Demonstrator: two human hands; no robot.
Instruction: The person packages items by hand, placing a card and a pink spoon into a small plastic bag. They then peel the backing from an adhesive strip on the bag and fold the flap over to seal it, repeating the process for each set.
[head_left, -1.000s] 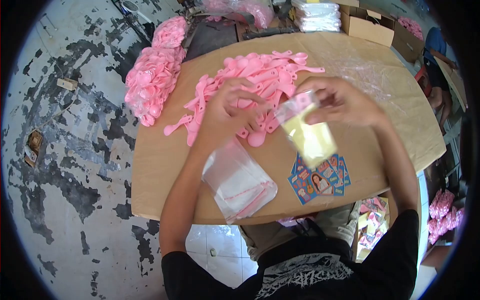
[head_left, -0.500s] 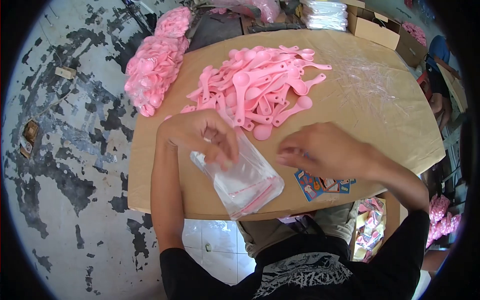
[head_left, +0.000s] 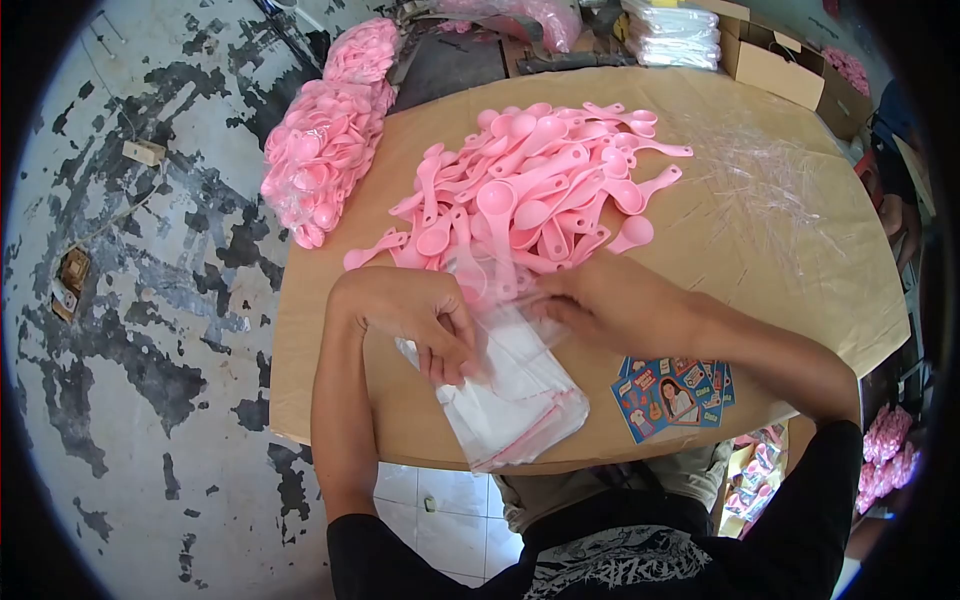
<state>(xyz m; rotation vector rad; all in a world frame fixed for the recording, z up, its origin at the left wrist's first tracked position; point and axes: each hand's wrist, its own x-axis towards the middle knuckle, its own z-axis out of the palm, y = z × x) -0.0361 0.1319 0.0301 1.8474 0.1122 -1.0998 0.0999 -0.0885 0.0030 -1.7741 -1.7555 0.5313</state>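
Observation:
A stack of clear plastic bags (head_left: 520,400) with a red-lined edge lies at the table's near side. Over its left part, my left hand (head_left: 415,325) is bent down with fingers pinched at the film. My right hand (head_left: 620,310), slightly blurred, closes thumb and fingers on a thin clear plastic bag (head_left: 512,285) raised between the hands. Through that film the nearest pink spoons show. Beyond both hands spreads a heap of pink measuring spoons (head_left: 540,185). Printed blue cards (head_left: 668,400) lie below my right wrist.
Bagged pink spoons (head_left: 325,150) stand at the table's left edge. Clear plastic strips (head_left: 765,190) are scattered to the right. White packs (head_left: 672,35) and a cardboard box (head_left: 770,60) sit at the back. An open box of packed items (head_left: 755,475) is below the near edge.
My right hand has moved left toward my left hand, and a clear bag is now raised between them. More of the blue cards shows. The whole view has shifted slightly.

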